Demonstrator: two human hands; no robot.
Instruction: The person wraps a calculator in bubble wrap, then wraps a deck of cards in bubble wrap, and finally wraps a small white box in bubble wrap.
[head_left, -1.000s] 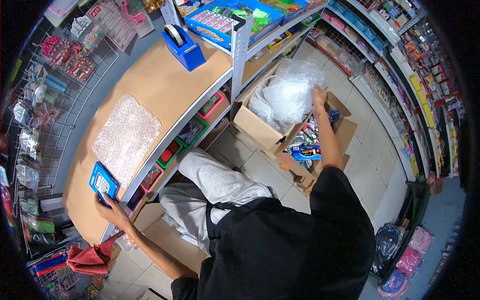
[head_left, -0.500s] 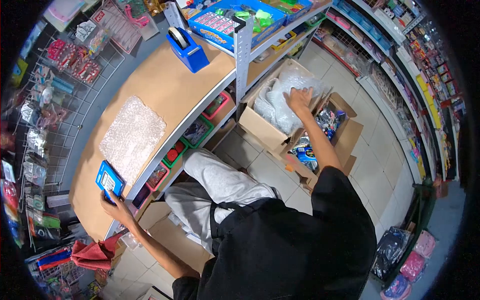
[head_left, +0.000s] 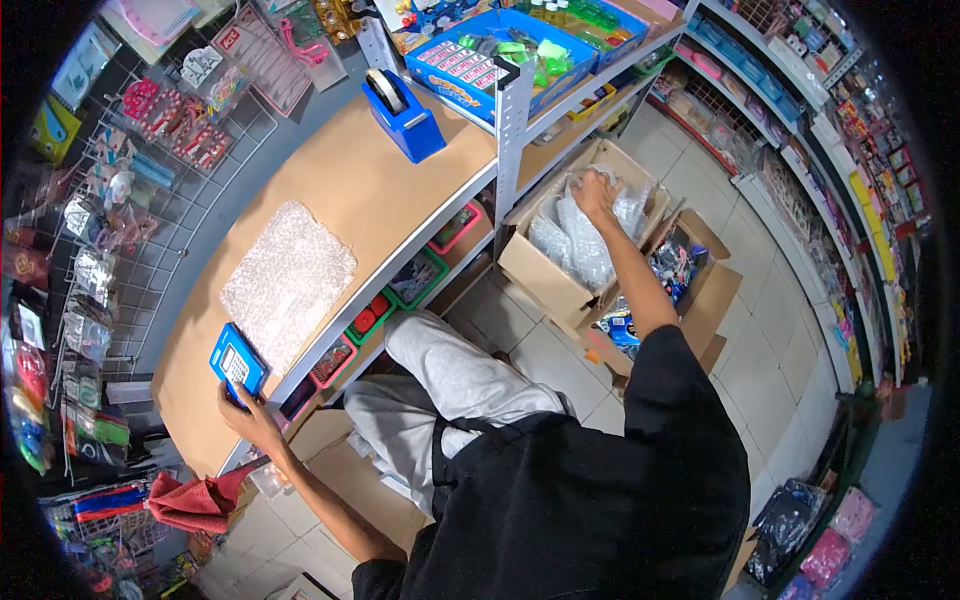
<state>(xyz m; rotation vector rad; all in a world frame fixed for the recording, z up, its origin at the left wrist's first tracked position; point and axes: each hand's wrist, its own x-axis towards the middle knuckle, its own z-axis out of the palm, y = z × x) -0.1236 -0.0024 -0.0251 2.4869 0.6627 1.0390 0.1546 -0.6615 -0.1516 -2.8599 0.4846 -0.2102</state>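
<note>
My left hand [head_left: 249,418] grips the lower edge of a blue calculator box [head_left: 238,362], which has a calculator pictured on its face. The box rests at the front edge of the wooden shelf top [head_left: 330,160]. Just above it lies a flat sheet of bubble wrap [head_left: 290,275], touching or nearly touching the box. On the other side, my right hand [head_left: 596,194] reaches into an open cardboard box [head_left: 540,272]. Its fingers are curled into a crumpled heap of bubble wrap [head_left: 585,245], and the fingertips are partly hidden by the plastic.
A blue tape dispenser [head_left: 405,120] stands near a metal post [head_left: 512,130]. A second open carton [head_left: 715,275] of packaged goods sits beside the first. Coloured baskets [head_left: 415,280] line the lower shelf. A red cloth [head_left: 195,500] hangs at the near corner.
My right hand has moved toward the far side of the carton, and its fingers have closed into the bubble wrap, which is bunched differently. My left hand stays on the calculator box. The view has shifted slightly.
</note>
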